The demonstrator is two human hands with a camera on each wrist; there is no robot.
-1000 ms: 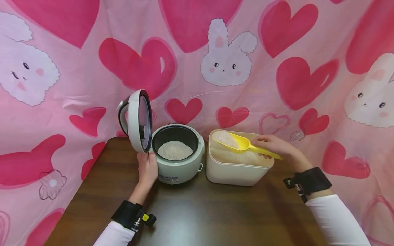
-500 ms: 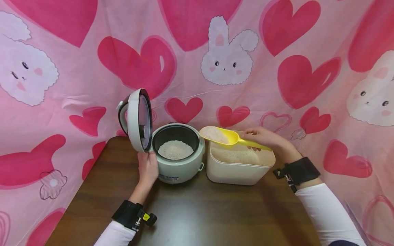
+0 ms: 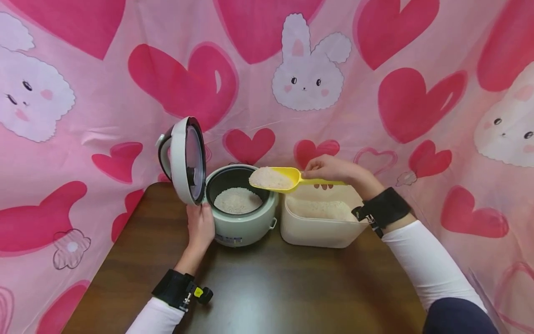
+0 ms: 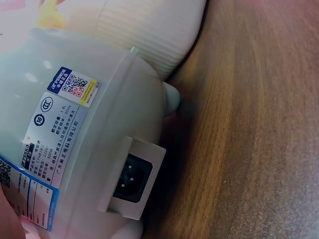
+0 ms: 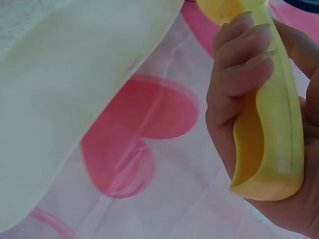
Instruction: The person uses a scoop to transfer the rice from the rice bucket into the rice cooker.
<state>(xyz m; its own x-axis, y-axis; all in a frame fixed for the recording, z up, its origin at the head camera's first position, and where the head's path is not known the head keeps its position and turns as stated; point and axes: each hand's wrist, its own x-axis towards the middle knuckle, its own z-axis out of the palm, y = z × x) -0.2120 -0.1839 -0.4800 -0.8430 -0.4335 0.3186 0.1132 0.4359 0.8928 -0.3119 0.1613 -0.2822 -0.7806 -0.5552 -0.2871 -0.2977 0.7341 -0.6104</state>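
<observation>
Head view: my right hand (image 3: 329, 169) grips the yellow scoop (image 3: 277, 179) by its handle, fingers curled round it, and the bowl, heaped with rice, hangs over the right rim of the cooker (image 3: 244, 218), just above the open pot. My left hand (image 3: 200, 227) rests against the cooker's left side below the raised lid (image 3: 185, 160); I cannot tell how its fingers lie there. The lid stands upright at the pot's left edge, so the way into the pot is open from the right and from above. The bin (image 3: 321, 225) sits just beside the cooker on its right, the two nearly touching, with bare brown surface (image 3: 267, 287) in front of both and the pink cloth close behind them.

Right wrist view shows my fingers (image 5: 244, 55) wrapped over the handle, with the bin's pale wall at the left.

A second ago the scoop lay low in the bin; half a second ago it had risen over the bin's left edge; now it has crossed to the cooker's rim. My left hand has stayed put.
</observation>
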